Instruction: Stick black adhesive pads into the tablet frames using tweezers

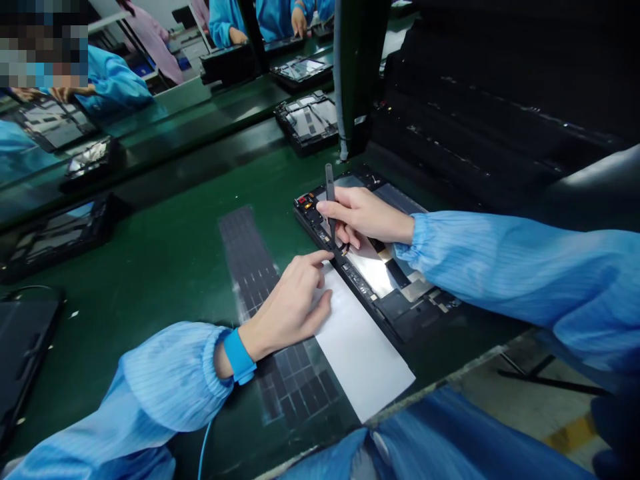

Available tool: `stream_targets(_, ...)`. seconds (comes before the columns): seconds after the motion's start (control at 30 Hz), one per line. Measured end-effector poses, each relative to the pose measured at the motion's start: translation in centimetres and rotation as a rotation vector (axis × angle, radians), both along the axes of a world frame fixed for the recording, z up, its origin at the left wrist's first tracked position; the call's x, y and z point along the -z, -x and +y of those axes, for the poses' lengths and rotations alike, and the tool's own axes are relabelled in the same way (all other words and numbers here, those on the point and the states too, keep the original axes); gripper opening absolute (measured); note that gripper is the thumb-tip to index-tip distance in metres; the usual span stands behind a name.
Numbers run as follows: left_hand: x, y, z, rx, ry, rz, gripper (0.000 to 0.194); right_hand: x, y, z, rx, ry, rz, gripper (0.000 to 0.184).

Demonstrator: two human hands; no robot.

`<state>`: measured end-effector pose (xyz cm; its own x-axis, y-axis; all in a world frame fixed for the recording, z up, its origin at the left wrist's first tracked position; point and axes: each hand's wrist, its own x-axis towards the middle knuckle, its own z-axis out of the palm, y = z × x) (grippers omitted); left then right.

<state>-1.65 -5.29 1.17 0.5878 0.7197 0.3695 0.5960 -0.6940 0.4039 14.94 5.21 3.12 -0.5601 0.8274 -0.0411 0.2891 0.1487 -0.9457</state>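
My right hand (367, 215) grips a pair of dark tweezers (330, 190), held nearly upright with the tips down at the near edge of an opened tablet (395, 313). The tablet's circuit boards, ribbon cables and a shiny silver panel show. My left hand (295, 300) has its index finger stretched to the tablet's edge, close to the tweezer tips, with the thumb apart and nothing seen in it. Under that hand lie a white sheet of paper (365, 353) and a sheet of dark rectangular strips (300, 383). Whatever the tweezer tips touch is too small to make out.
Other opened devices stand along the line, one at the back (307, 123) and one at left (60, 230). A dark panel (20, 340) lies at the left edge. A grey post (340, 80) rises behind the tablet. Co-workers in blue sleeves (117, 80) work across the bench.
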Motion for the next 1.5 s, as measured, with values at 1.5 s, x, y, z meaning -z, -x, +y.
stream_targets(1.5,-0.8,-1.9,-1.2,-0.17,0.105,0.058,0.022,-3.5,-1.9,-0.6,0.3,-0.676,-0.438,0.03)
